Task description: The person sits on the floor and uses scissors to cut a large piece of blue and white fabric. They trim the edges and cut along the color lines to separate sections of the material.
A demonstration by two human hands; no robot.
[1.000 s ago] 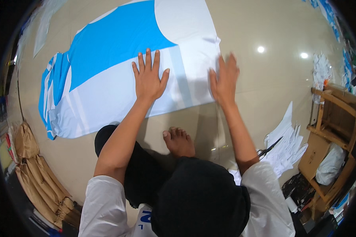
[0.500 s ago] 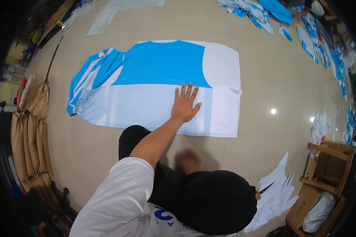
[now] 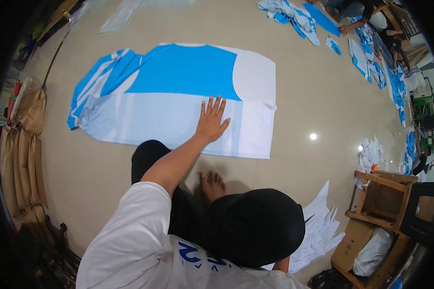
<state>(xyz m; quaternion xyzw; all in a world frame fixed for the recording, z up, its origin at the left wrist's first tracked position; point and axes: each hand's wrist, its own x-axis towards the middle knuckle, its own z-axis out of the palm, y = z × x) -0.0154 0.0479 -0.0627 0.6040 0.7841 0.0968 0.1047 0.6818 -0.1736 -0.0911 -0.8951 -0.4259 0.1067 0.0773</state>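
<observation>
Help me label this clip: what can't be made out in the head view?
In the head view:
Right hand, and anything held: hidden behind the black-clad right knee.
Jagged white scraps, partly: hidden by that knee.
Blue-and-white cloth beneath the bare left hand: covered.
Co-worker in dark top: cut by upper edge.

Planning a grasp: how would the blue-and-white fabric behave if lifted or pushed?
The fabric is probably floppy, given its bunched left end. Lying thin and flat elsewhere, it seems light. It might slide across the glossy floor.
</observation>
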